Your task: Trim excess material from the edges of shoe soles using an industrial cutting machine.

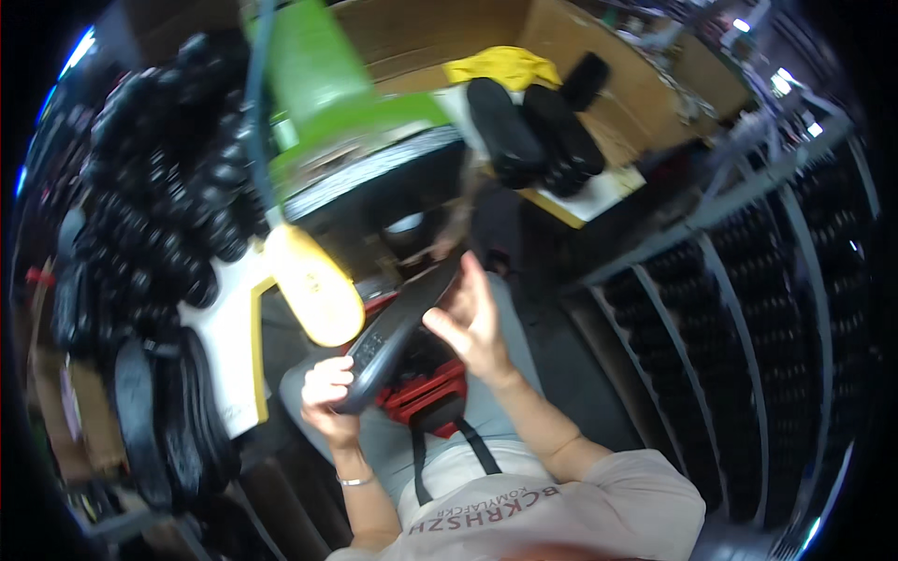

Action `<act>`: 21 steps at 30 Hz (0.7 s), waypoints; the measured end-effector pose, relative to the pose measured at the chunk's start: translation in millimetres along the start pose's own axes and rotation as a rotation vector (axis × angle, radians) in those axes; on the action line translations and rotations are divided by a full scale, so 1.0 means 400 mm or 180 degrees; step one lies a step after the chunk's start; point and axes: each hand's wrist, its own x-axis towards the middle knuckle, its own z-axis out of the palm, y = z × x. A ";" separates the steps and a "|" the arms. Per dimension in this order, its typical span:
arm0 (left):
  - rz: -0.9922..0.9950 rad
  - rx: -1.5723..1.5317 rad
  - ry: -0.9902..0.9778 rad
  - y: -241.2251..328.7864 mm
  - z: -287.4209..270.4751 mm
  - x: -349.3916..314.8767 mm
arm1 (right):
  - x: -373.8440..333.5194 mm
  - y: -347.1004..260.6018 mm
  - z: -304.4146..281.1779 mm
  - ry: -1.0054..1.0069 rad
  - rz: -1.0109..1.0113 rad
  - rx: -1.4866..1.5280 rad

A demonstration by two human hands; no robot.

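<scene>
A long black shoe sole (398,327) is tilted over my lap, its far end pointing up and to the right. My left hand (329,395) is closed round its near end, fingertips over the edge. Against the sole's right side is my right hand (475,327), fingers stretched out and thumb apart; whether it bears any weight I cannot tell. Just left of the sole hangs a bright yellow oval lamp-like head (313,285) on a grey-blue tube. Beneath the sole lies a red piece with black straps (426,397), partly hidden.
Several black soles (173,421) stand together at the left, below a large heap of glossy black pieces (168,178). More soles (533,136) and a yellow cloth (500,67) sit at the far right. A green machine part (318,75) stands ahead. Loaded racks (748,309) line the right.
</scene>
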 end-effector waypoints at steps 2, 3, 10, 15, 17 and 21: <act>0.0107 0.0414 -0.0555 0.054 0.086 0.004 | -0.063 0.005 -0.002 0.0007 0.0343 0.0091; 0.0004 0.0277 -0.0881 0.060 0.127 0.005 | -0.083 -0.010 -0.007 -0.0011 0.0158 0.0013; -0.0235 -0.0016 -0.1883 0.107 0.370 0.049 | 0.033 -0.308 -0.265 0.0713 -0.0217 -0.0965; -0.0058 0.0535 -0.2329 0.068 0.360 0.051 | 0.403 -0.461 -0.514 0.0935 -0.0336 -0.1480; -0.0089 0.0831 -0.2479 0.077 0.349 0.048 | 0.546 -0.472 -0.634 0.1229 -0.0128 -0.1850; -0.0102 0.1179 -0.2511 0.068 0.287 0.051 | 0.684 -0.366 -0.753 0.1142 0.0450 -0.1635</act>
